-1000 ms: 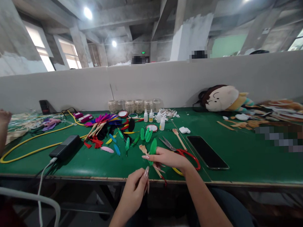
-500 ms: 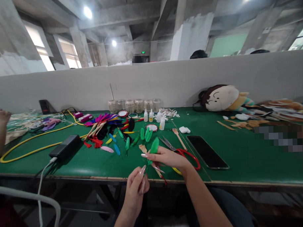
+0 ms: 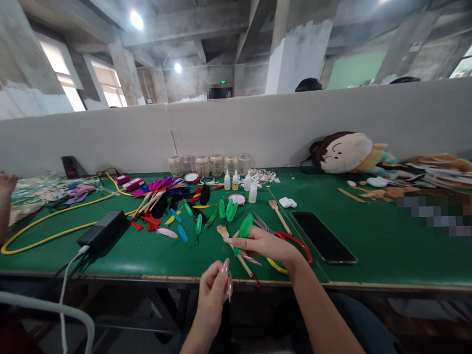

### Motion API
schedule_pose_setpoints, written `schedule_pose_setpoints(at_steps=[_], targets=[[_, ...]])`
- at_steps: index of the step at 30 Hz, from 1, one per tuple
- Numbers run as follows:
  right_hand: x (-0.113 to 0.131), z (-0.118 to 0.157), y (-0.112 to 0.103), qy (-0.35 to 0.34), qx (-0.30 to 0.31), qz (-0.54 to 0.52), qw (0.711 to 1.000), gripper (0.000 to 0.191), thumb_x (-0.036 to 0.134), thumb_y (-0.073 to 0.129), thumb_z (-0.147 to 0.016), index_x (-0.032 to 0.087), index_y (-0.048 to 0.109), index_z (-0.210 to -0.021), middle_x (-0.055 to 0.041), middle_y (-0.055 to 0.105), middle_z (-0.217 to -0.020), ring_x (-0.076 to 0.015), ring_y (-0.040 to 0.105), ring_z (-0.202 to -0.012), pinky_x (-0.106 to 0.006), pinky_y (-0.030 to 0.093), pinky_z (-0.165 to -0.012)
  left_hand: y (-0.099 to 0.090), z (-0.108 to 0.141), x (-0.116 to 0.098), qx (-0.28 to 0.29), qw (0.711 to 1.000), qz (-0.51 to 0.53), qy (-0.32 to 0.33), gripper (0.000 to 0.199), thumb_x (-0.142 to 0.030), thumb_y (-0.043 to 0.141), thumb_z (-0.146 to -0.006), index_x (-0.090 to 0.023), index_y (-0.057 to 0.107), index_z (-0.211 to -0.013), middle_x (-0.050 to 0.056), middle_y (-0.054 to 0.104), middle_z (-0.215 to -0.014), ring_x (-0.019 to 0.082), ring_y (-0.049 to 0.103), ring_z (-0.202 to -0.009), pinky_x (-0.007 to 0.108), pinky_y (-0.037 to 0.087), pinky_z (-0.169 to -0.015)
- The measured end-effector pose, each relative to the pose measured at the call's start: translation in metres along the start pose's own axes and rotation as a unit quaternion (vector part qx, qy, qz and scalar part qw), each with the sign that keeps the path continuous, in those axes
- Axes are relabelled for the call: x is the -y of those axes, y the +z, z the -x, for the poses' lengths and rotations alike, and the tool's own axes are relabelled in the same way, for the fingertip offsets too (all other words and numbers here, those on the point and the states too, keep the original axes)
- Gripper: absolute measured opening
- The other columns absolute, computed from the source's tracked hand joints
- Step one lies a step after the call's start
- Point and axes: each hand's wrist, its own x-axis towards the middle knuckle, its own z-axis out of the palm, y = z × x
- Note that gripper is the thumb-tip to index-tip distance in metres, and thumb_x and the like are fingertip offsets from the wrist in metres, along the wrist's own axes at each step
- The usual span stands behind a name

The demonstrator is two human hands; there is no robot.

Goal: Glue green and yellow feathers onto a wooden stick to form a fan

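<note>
My right hand [image 3: 263, 245] pinches a green feather [image 3: 244, 227] between thumb and fingers, its broad tip pointing up. Just in front of the table edge, my left hand [image 3: 214, 289] is closed in a pinch; whatever lies between its fingertips is too small to make out. Under the right hand lies a wooden stick with a flat, wide head [image 3: 223, 231] and a red end. Two more green feathers [image 3: 231, 210] rest just beyond that head. Scissors with red handles [image 3: 296, 241] lie partly behind my right wrist, beside a yellow curved piece [image 3: 277, 266].
Several loose feathers [image 3: 183, 233] and a fan of colourful feathers [image 3: 162, 187] lie to the left. Glue bottles [image 3: 252, 193] and glass jars [image 3: 202, 166] stand behind. A phone [image 3: 323, 237], another wooden stick [image 3: 279, 216], a plush doll [image 3: 347, 152] and a black adapter [image 3: 102, 227] are around.
My right hand has shifted slightly right with the green feather. My left hand has come away from the feather's lower end, so a gap now shows between the hands.
</note>
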Motion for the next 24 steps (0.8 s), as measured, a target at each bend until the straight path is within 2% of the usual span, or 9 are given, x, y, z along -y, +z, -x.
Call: schedule_pose_setpoints(at_steps=[9, 17, 24], targets=[[-0.005, -0.001, -0.001, -0.013, -0.007, 0.0, 1.0, 0.051, 0.052, 0.045, -0.08, 0.014, 0.047, -0.047, 0.0036, 0.043, -0.042, -0.0063, 0.038, -0.043, -0.022, 0.034, -0.052, 0.004, -0.002, 0.001, -0.014, 1.0, 0.001, 0.011, 0.047, -0.056, 0.057, -0.068, -0.018, 0.035, -0.053, -0.009, 0.028, -0.041, 0.004, 0.022, -0.038, 0.019, 0.017, -0.039], [-0.004, -0.001, -0.003, -0.007, 0.007, 0.017, 1.0, 0.051, 0.051, 0.043, -0.081, 0.015, 0.046, -0.045, 0.0034, 0.043, -0.04, -0.0073, 0.04, -0.042, -0.024, 0.037, -0.057, 0.001, -0.002, 0.001, -0.037, 0.996, -0.07, 0.043, 0.05, -0.062, 0.053, -0.067, -0.018, 0.034, -0.052, -0.008, 0.028, -0.043, 0.004, 0.022, -0.039, 0.018, 0.02, -0.038], [0.004, -0.001, -0.001, -0.001, 0.01, 0.037, 0.999, 0.053, 0.053, 0.041, -0.081, 0.016, 0.045, -0.044, 0.003, 0.042, -0.04, -0.0078, 0.04, -0.043, -0.024, 0.036, -0.056, -0.001, -0.002, -0.001, -0.048, 0.99, -0.116, 0.058, 0.049, -0.06, 0.049, -0.071, -0.018, 0.033, -0.051, -0.007, 0.03, -0.043, 0.005, 0.025, -0.04, 0.018, 0.024, -0.04]])
